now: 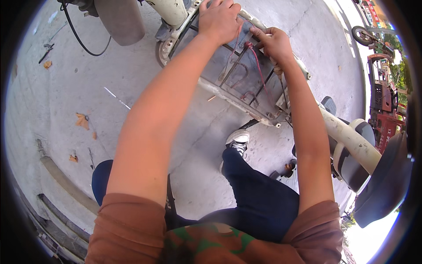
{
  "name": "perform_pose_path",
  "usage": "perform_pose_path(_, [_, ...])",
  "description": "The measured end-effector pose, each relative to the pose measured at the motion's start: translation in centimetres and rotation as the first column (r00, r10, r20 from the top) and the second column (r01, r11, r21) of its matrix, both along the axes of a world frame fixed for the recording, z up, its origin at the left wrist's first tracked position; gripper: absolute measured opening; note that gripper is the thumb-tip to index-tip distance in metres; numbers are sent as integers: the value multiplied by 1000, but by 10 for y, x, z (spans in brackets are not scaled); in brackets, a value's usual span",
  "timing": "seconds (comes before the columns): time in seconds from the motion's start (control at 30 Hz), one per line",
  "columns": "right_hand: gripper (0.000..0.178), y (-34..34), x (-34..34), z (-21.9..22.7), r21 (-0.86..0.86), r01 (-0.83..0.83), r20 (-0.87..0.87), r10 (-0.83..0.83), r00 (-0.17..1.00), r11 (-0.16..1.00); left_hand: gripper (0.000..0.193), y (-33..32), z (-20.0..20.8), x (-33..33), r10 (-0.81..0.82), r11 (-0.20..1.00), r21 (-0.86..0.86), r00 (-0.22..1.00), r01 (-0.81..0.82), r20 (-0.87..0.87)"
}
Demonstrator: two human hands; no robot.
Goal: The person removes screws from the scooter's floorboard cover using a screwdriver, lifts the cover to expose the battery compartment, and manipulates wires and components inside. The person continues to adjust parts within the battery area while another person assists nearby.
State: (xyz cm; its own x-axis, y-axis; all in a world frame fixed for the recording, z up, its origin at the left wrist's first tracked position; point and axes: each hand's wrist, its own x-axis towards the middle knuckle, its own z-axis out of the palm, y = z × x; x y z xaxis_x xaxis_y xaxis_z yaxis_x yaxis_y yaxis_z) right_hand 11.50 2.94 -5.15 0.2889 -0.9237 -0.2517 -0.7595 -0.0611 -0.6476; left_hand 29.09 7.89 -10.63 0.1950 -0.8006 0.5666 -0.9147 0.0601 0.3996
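In front of me stands the bare, pale metal frame of a two-wheeler, with dark cross bars and wiring inside it. My left hand is over the far left rail, fingers bent, and a thin red wire hangs from its fingertips. My right hand is at the far right of the frame, thumb and forefinger pinched together; what lies between them is too small to make out. Just below those fingertips is a red connector, with a pink-red wire running down from it.
A grey fender and a black cable are at the upper left. The frame's pale tube runs right towards a dark seat. On the concrete lie dry leaves and a thin rod. A red vehicle stands far right.
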Motion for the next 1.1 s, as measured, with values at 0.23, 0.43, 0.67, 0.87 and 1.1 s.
perform_pose_path(0.23, [39, 30, -15, 14, -45, -115, -19, 114, 993, 992, 18, 3, -10, 9, -86, 995, -58, 995, 83, -43])
perform_pose_path(0.43, [39, 70, -13, 6, -203, -417, -205, 378, 903, 886, 20, 8, -14, 12, -74, 992, -105, 997, 71, -26])
perform_pose_path(0.67, [20, 69, -30, 19, 127, -104, 165, 83, 983, 986, 24, 5, -17, 14, -120, 986, -114, 992, 122, 25])
perform_pose_path(0.87, [20, 72, -66, 38, 397, -67, 551, -179, 815, 915, 27, 10, -18, 25, -232, 970, -88, 971, 226, -58])
perform_pose_path(1.1, [20, 100, -89, 47, 461, -155, 614, -189, 767, 874, 30, 66, 27, 3, -332, 943, -167, 818, 288, -469])
